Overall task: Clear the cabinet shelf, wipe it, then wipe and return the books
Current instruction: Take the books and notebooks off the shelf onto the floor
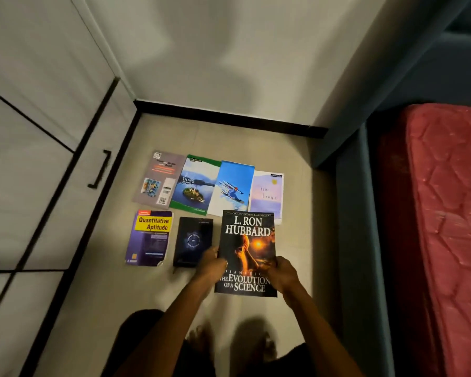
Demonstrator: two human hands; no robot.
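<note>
- Left hand (pixel 211 263) and right hand (pixel 282 273) each clamp a side edge of the Hubbard book (pixel 247 240).
- Black book (pixel 193 242) lies just left of that grip, on the floor (pixel 297 240).

Pale book (pixel 267 195) title blurred, lower corner hidden.

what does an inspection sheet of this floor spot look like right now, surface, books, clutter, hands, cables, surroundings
surface: pale tiled floor, books laid flat in two rows
job's things: far row of four books, grey, green-edged, blue skier, lilac; near row has Quantitative Aptitude book and dark book; black Hubbard book held over the row's right end
clutter: nothing seen
grippers: left hand and right hand grip the Hubbard book's side edges
cables: nothing seen
surroundings: white cabinet with black handle at left, red mattress at right
</note>
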